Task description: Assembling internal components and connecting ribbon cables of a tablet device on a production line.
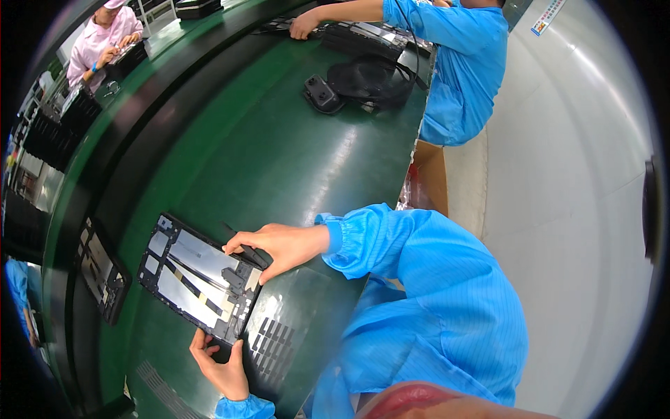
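Note:
An opened tablet lies on the green bench, with silver panels, dark ribbon cables and circuit parts bare inside its black frame. My left hand grips its near lower corner between thumb and fingers. At the upper near side, my right hand is closed round a slim black tool, whose exact kind I cannot make out. Its thumb and fingertips also touch the tablet. Beside the tablet's near edge lies a clear sheet of small dark strips.
Another opened tablet rests on the dark belt at left. A second strip sheet lies near the lower edge. Farther along the green bench are a black pouch-like item and a co-worker in blue. A cardboard box stands beside the bench.

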A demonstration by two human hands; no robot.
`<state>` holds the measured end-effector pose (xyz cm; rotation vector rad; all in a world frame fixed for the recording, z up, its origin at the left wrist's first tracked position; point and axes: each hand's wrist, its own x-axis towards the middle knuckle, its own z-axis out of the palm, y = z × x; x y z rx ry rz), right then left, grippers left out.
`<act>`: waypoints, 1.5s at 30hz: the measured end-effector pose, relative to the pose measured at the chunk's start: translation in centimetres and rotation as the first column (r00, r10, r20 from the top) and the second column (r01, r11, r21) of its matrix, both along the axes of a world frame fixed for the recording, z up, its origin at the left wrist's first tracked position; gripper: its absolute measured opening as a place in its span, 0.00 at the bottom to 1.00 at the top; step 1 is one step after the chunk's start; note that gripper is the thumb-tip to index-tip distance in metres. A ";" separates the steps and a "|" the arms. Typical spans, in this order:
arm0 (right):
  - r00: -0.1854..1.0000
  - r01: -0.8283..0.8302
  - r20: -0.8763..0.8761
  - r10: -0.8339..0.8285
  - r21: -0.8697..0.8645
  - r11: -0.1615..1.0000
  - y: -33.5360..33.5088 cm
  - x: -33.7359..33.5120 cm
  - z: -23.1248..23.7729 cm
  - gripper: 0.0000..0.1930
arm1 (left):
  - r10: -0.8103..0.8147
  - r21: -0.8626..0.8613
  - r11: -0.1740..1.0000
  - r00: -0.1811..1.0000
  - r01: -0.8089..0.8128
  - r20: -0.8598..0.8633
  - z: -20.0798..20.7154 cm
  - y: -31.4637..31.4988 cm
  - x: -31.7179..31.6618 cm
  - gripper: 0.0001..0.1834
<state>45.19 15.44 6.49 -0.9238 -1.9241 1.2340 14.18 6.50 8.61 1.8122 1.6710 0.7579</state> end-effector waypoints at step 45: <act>0.995 -0.086 0.082 0.060 0.369 0.925 0.0 -12.6 -2.4 0.18 | -0.283 0.479 0.827 0.954 0.295 -0.099 -5.5 3.2 -2.8 0.12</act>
